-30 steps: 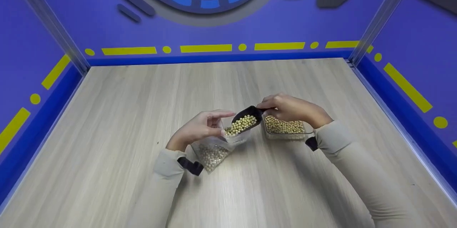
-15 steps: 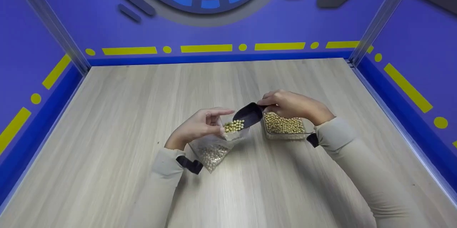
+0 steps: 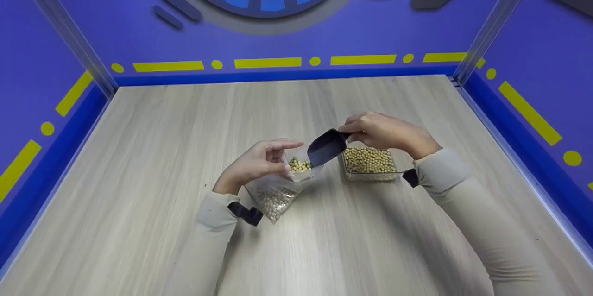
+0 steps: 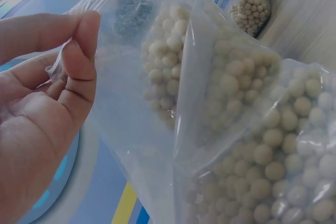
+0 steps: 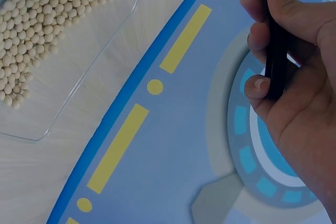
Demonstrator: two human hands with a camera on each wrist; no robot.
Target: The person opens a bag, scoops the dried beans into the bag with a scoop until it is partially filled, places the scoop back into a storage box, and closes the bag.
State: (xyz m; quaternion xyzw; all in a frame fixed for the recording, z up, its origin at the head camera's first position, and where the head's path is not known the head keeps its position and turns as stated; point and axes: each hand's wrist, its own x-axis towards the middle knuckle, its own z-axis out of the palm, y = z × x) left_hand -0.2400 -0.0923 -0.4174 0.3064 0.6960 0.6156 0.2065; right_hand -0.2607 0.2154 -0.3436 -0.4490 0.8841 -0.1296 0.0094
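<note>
My left hand (image 3: 259, 164) pinches the rim of a clear plastic bag (image 4: 126, 145) between thumb and fingers. Round pale beans (image 4: 262, 156) fill its lower part, and more beans (image 3: 300, 165) sit at its open mouth. Curled round the handle of a black scoop (image 3: 326, 148), my right hand (image 3: 382, 131) holds it tilted down to the left, its tip at the bag's mouth. No beans show in the scoop's visible hollow. In the right wrist view the fingers wrap the black handle (image 5: 277, 51), with most of the scoop's bowl out of frame.
A clear rectangular container (image 3: 370, 177) of beans stands on the wooden table (image 3: 185, 124), just below and right of the scoop. Blue panels (image 3: 296, 41) with yellow marks wall the table at the back and sides.
The beans in the scoop have slid down into the bag's mouth. My right hand has risen slightly and shifted right, tipping the scoop more steeply. My left hand has barely moved.
</note>
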